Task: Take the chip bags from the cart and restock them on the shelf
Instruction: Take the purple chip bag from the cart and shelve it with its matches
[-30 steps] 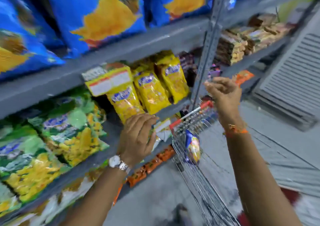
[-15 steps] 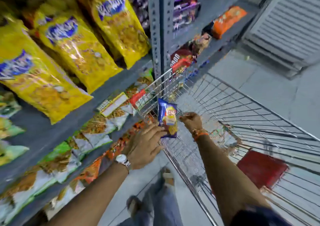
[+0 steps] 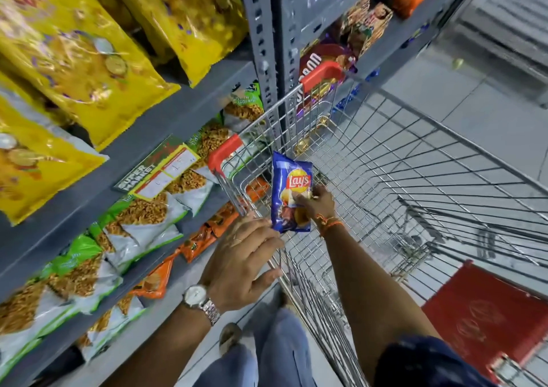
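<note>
From the head view I see a shop aisle with a pale tiled floor [image 3: 462,96] and a grey metal shelf unit [image 3: 189,102] running along the left. Large yellow snack bags [image 3: 74,57] lie on an upper level, green and white bags [image 3: 142,220] below them, orange packets [image 3: 207,232] on the lowest level. A wire shopping cart [image 3: 415,161] with red corner caps stands just beside the shelf, on the right.

My right hand [image 3: 317,203] is inside the cart basket and is closed around the lower half of a small blue Lay's chip bag [image 3: 292,191], which stands upright just inside the near left corner of the cart. My left hand [image 3: 246,262] has its fingers spread and loose; it holds nothing and its fingertips nearly touch the bottom edge of the bag, over the cart rim.

I judge that the bag is very light, filled with air, soft and a little slippery, and the chips inside break easily. I would hold it by the flat sealed edge or gently at the sides, without squeezing the middle. Where the blue bags belong on the shelf I cannot see here.
</note>
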### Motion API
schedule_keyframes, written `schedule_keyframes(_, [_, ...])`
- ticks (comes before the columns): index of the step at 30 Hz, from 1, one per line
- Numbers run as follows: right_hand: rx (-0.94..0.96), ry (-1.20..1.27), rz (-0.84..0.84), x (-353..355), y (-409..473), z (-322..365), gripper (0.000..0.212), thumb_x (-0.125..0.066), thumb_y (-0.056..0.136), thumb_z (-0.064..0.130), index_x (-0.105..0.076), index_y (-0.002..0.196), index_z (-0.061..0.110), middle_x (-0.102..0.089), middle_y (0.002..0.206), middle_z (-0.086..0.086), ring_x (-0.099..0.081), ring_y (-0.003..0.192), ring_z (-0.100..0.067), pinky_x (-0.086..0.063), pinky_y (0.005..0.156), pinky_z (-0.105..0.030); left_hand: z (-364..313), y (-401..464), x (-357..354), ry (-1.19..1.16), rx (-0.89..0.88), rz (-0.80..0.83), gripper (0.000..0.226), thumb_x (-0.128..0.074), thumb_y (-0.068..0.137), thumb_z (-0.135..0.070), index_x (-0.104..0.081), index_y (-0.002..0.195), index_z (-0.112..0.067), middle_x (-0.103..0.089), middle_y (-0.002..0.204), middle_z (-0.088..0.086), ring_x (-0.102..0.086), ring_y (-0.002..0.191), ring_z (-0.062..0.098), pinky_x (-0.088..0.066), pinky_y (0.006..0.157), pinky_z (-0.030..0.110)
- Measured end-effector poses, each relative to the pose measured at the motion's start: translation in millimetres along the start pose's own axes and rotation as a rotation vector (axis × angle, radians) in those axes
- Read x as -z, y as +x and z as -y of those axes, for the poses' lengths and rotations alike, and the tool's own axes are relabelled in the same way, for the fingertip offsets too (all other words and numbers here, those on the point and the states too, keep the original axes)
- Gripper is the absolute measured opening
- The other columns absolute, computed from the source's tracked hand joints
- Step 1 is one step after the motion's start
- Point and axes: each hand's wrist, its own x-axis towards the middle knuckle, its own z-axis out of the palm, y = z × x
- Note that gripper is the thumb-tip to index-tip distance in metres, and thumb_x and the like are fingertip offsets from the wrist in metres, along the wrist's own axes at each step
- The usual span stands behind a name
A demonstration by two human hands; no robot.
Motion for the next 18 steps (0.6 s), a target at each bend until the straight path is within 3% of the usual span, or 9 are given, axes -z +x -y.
schedule_keyframes(3, [0.010,0.017,-0.054,-1,-4,1,0.051,-0.089,0.074,0.020,-0.066,0.115,0.002,-0.073,0.114,-0.012,-0.071,0.100,-0.033,-0.061,0.088,-0.046,-1,2,-1,0.026,-0.009,-0.013,0.061,-0.026,0.106,-0.054,-0.071,0.117,-0.014,-0.070,0.119,0.005,-0.061,0.122,0.028,-0.034,0.119,0.049])
schedule_keyframes(6, [0.072,0.024,-0.146,-3,-15,9,0.043,-0.089,0.073,0.014,-0.072,0.109,-0.003,-0.074,0.099,-0.011,-0.072,0.090,-0.029,-0.056,0.068,-0.026,-3,1,1,0.043,0.002,0.001,0.063,-0.025,0.106,-0.053,-0.072,0.115,-0.012,-0.070,0.118,0.006,-0.060,0.122,0.027,-0.032,0.121,0.049])
schedule_keyframes(8, [0.133,0.001,-0.191,-2,-26,18,0.036,-0.087,0.074,0.011,-0.073,0.104,-0.003,-0.075,0.094,-0.013,-0.071,0.083,-0.025,-0.055,0.060,-0.019,-4,1,4,0.055,0.009,0.044,0.061,-0.026,0.107,-0.052,-0.071,0.116,-0.012,-0.069,0.119,0.006,-0.059,0.124,0.028,-0.031,0.122,0.049])
schedule_keyframes(12, [0.239,-0.043,-0.285,2,-59,46,0.031,-0.079,0.079,0.006,-0.072,0.109,0.007,-0.078,0.101,-0.009,-0.071,0.090,-0.021,-0.062,0.085,-0.045,-9,0,16,0.029,0.057,0.119,0.053,-0.031,0.107,-0.049,-0.068,0.124,-0.015,-0.066,0.128,0.005,-0.055,0.132,0.027,-0.031,0.122,0.052])
schedule_keyframes(15, [0.321,-0.076,-0.373,11,-94,72,0.036,-0.076,0.084,0.010,-0.071,0.119,0.011,-0.078,0.110,-0.008,-0.066,0.091,-0.016,-0.060,0.089,-0.044,-21,1,37,0.053,0.061,0.101,0.041,-0.044,0.106,-0.043,-0.067,0.126,-0.016,-0.065,0.133,0.003,-0.052,0.136,0.026,-0.029,0.124,0.046])
schedule_keyframes(18, [0.431,0.054,-0.427,24,-138,102,0.033,-0.082,0.079,0.009,-0.074,0.111,0.011,-0.079,0.099,-0.011,-0.072,0.085,-0.021,-0.063,0.082,-0.046,-40,3,82,0.066,0.093,-0.019,0.040,-0.046,0.106,-0.041,-0.068,0.127,-0.016,-0.065,0.134,0.003,-0.048,0.139,0.024,-0.029,0.123,0.046])
